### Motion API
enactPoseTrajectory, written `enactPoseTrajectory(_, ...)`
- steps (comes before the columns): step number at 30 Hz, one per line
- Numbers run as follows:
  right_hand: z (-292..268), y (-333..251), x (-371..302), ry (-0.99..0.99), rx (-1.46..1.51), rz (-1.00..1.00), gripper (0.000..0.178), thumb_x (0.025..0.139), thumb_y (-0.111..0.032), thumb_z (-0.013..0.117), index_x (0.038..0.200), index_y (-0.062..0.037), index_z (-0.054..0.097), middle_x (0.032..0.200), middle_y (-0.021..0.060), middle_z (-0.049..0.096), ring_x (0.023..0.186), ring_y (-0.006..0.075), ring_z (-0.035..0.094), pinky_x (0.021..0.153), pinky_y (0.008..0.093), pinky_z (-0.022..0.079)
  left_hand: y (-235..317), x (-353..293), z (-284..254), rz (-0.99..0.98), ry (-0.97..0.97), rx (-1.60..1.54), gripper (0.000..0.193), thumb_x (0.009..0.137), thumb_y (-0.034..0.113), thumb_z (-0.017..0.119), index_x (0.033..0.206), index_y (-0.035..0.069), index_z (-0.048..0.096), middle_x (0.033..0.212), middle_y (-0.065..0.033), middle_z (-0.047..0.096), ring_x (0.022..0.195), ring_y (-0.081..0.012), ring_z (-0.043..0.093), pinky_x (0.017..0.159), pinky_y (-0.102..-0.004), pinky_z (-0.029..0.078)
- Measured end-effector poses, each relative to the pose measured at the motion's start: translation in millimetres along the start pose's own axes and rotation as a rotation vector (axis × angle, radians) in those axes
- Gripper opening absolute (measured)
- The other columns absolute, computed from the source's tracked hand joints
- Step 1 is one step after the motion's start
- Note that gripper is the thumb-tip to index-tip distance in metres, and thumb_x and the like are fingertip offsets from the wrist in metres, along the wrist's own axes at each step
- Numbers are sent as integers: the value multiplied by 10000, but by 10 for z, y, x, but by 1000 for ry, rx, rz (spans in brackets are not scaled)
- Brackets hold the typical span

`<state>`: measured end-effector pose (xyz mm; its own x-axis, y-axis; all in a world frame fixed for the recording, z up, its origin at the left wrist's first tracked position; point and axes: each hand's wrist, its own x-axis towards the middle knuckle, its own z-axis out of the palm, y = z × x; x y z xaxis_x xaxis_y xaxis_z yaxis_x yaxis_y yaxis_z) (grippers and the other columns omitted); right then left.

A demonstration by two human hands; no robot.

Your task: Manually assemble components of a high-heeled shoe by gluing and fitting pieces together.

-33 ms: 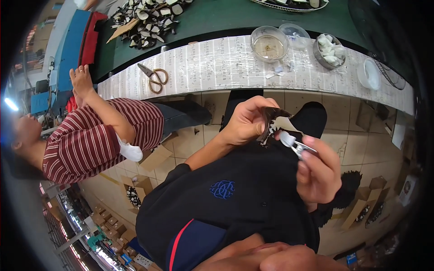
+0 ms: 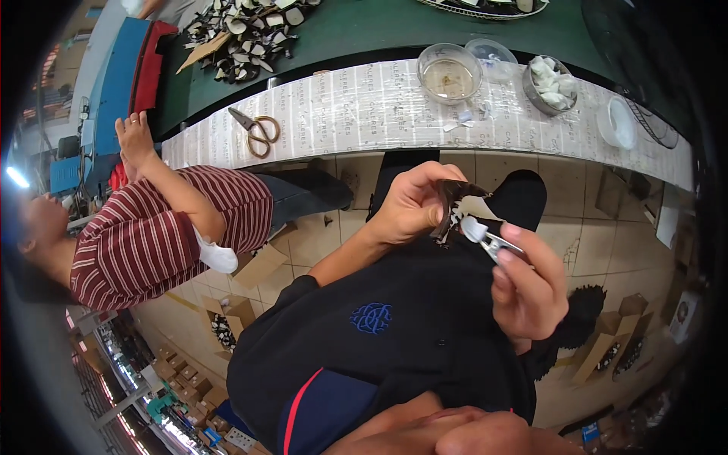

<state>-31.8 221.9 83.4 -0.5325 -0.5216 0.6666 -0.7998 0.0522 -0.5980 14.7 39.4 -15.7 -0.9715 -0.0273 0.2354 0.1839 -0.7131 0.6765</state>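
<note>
Over my lap, my left hand (image 2: 415, 203) is closed on a dark brown, leather-like piece (image 2: 453, 199) with a pale inner side and a ragged, notched edge. My right hand (image 2: 533, 287) pinches a small silver metal clip (image 2: 494, 244) between thumb and fingers. A white wad (image 2: 475, 229), like cotton or cloth, is gripped in the clip's jaws. The wad is right at the pale inner side of the piece; whether it touches cannot be made out. Part of the piece is hidden behind my left fingers.
On the bench's pale front strip (image 2: 341, 114) lie scissors (image 2: 259, 138), a clear bowl of liquid (image 2: 449, 73), a metal tin of white wads (image 2: 547, 92) and a white tub (image 2: 616, 123). Dark and pale pieces (image 2: 243, 38) are heaped behind. A person (image 2: 152, 235) sits close at left.
My right hand has shifted slightly left, bringing the clip and white wad nearer the leather-like piece. The left hand keeps its hold.
</note>
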Motion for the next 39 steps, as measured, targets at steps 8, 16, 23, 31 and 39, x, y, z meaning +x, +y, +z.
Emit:
enactPoseTrajectory(8,127,14,-25,81,-11,55,184,806,-18,656,983,24,628,998,200,651,619,215,619,516,262,485,1,-11,-57,3,-10,84,339,883,203,650,1145,46,504,1031,-183,583,952,-310,618,799,-403,528)
enactPoseTrajectory(16,124,21,55,52,-140,23,185,797,-7,633,978,17,601,975,175,647,646,216,627,529,275,496,63,4,6,-77,50,153,422,850,229,701,1160,-2,532,1026,-56,548,884,-115,538,754,-255,462)
enactPoseTrajectory(23,143,66,84,-26,-206,-25,232,758,4,657,980,17,591,979,169,634,623,217,610,509,276,477,94,31,19,-44,11,231,394,864,185,682,1175,-9,537,1043,-61,556,920,-129,556,792,-272,470)
enactPoseTrajectory(31,65,-2,97,-90,-77,-20,225,765,5,652,981,13,588,985,177,630,647,228,626,525,276,493,130,6,-16,-99,24,230,391,866,157,676,1189,-11,533,1032,-53,548,874,-109,557,729,-250,493)
enactPoseTrajectory(39,104,95,14,37,-119,45,154,832,-30,624,974,19,594,983,192,645,679,247,645,551,278,511,94,26,-19,-76,61,235,386,866,169,681,1171,-14,528,1046,-58,549,876,-114,558,748,-261,492)
